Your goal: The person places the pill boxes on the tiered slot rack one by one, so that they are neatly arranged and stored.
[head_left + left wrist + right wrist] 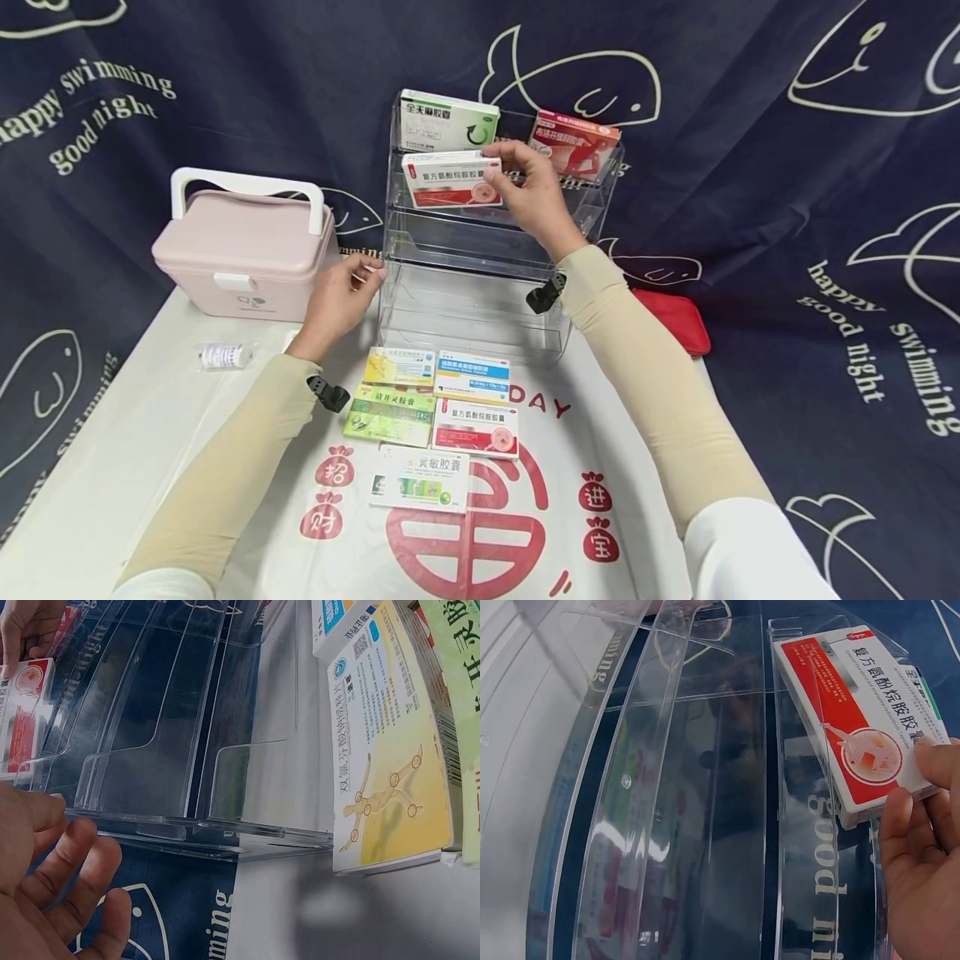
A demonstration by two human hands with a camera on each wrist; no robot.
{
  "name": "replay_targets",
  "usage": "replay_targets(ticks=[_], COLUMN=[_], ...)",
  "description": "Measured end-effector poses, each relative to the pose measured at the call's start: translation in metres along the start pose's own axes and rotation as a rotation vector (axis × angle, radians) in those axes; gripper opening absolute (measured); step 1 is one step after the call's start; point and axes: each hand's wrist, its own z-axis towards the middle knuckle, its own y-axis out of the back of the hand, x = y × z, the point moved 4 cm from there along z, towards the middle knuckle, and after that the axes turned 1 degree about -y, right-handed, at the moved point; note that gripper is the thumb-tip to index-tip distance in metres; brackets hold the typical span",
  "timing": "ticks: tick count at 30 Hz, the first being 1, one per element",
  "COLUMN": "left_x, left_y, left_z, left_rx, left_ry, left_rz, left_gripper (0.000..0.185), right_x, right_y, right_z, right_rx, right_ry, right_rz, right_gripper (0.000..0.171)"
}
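Note:
A clear tiered display rack (472, 304) stands at the back of the table. My right hand (536, 196) pinches a red-and-white medicine box (450, 182) by its right end, thumb on the front. In the right wrist view, this box (847, 712) sits at the left end of a tier, tilted a little. My left hand (345, 296) is by the rack's left side with fingers loosely bent. In the left wrist view, its fingertips are close to the clear side edge; whether they touch it I cannot tell. On the top tier are a white-and-green box (447, 122) and a red box (576, 146).
Several medicine boxes lie before the rack, among them a yellow one (400, 367), a blue-and-white one (472, 377), a green one (390, 417) and a white one (420, 479). A pink lidded case (243, 258) and a small wrapped bottle (223, 356) are at left, a red pouch (675, 321) at right.

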Motion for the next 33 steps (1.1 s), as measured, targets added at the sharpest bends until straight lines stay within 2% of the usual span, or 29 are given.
replay_targets(ticks=[15,21,27,33], left_x=[0.003,0.001,0.002,0.003], left_y=[-0.001,-0.002,-0.001,-0.001], left_z=[-0.002,-0.002,-0.002,-0.001], left_rx=[0.007,0.010,0.012,0.018], left_ry=[0.005,0.006,0.006,0.013], left_rz=[0.003,-0.003,-0.004,-0.001], left_gripper=[0.022,0.022,0.023,0.024], right_x=[-0.019,-0.020,-0.016,-0.012], right_y=[-0.005,-0.004,-0.007,-0.009], right_z=[-0.006,-0.009,-0.009,-0.008], right_rx=[0.041,0.033,0.032,0.023], right_ry=[-0.126,-0.139,-0.101,-0.024], right_rz=[-0.047,-0.030,-0.057,-0.182], right_gripper=[0.024,0.025,0.025,0.024])
